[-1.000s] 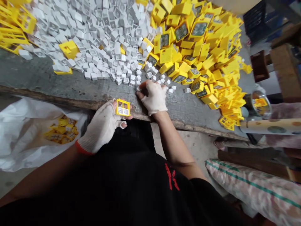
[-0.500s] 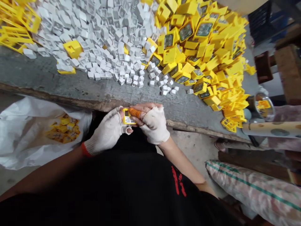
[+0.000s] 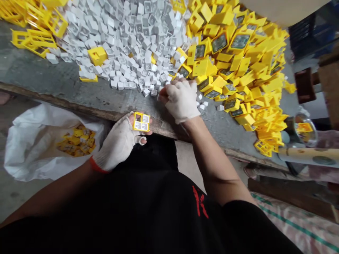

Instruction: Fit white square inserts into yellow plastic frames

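My left hand [image 3: 119, 143], in a white fingerless glove with an orange cuff, holds a small yellow frame [image 3: 141, 130] near the table's front edge. Three of the frame's four openings hold white pieces; the upper left one is open. My right hand [image 3: 182, 100], also gloved in white, reaches over the front of the pile of small white caps [image 3: 127, 42]. Its fingers bend down at the caps, and whatever is between them is hidden. Right of it lies a heap of yellow housings [image 3: 243, 67], some with dark windows.
Yellow frames [image 3: 39, 40] lie at the table's [image 3: 87, 95] far left, more at its right end. Below the left edge stands a white sack [image 3: 23, 148] with yellow pieces inside. A clear container [image 3: 312, 135] is at the right.
My right hand has left the yellow frame and moved up and right to the white caps. The frame now shows three white pieces in my left hand. The view has shifted slightly.
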`<state>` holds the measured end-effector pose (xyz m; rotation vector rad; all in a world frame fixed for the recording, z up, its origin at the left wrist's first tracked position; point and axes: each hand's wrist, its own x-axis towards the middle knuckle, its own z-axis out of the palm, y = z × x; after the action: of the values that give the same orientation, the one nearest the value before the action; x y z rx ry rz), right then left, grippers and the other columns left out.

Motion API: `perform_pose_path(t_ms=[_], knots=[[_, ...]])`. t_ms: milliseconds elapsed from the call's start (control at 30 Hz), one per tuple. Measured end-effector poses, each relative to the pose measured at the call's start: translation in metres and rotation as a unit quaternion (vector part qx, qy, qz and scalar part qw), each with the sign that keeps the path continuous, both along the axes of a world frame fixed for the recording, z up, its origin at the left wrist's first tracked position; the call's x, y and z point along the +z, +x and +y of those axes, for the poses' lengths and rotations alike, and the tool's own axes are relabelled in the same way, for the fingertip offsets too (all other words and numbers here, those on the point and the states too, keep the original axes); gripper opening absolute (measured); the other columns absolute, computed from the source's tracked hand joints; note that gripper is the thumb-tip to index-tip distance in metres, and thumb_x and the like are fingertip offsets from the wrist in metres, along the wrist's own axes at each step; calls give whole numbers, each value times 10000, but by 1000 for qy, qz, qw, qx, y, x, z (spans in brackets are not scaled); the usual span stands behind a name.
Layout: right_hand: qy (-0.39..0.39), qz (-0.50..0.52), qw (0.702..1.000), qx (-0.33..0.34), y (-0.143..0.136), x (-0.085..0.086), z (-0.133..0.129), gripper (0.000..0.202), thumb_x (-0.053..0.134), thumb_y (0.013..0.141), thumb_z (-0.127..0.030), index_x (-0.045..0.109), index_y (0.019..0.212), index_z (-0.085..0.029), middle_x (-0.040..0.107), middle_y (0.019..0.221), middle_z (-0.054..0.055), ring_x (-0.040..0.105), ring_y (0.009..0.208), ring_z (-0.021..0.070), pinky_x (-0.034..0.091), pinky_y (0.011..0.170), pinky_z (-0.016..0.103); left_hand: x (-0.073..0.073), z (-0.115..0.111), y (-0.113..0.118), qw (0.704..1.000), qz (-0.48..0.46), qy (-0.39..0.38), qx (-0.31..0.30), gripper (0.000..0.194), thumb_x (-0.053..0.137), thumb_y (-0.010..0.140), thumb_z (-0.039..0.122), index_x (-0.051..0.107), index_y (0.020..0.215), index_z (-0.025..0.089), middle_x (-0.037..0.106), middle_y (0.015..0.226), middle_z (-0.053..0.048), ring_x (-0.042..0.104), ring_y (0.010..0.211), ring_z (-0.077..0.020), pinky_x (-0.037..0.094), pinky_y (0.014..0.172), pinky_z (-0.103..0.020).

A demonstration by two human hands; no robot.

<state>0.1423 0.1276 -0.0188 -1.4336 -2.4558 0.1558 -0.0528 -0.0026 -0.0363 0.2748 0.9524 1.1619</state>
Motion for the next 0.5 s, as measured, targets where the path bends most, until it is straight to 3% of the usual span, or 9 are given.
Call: perform_pose_path(t_ms=[100,200,333,500], knots=[[-76,151,985,44,9,11,-36,318,720,1123,-495,831,981,-233,817,999,66,743,1046,283,599,1074,524,0,1,4,1000,-27,6,-15,242,866,1004,374,739,1121,205,839,1047,-67,794,770,-214,592,565,-264],[-143,234,960,56,12,10,-64,440,711,1128,-618,829,938,-239,790,917,43,718,893,225,603,910,397,0,1,8,998,-51,17,-34,257,934,944,287,754,1121,234,851,1090,-49,828,855,-242,632,604,-287],[-169,255,950,65,11,-3,-76,421,713,1133,-613,831,969,-243,767,894,19,697,829,204,574,846,359,-2,-1,12,996,-60,1,-71,247,956,906,197,777,1071,245,859,1087,-51,822,861,-249,648,609,-302],[-107,234,966,20,9,-11,-87,408,684,1152,-594,842,1010,-246,758,922,32,690,890,220,556,956,391,1,0,18,993,-70,-1,-95,360,1036,842,238,794,1109,253,854,1105,-46,800,864,-240,654,591,-298]])
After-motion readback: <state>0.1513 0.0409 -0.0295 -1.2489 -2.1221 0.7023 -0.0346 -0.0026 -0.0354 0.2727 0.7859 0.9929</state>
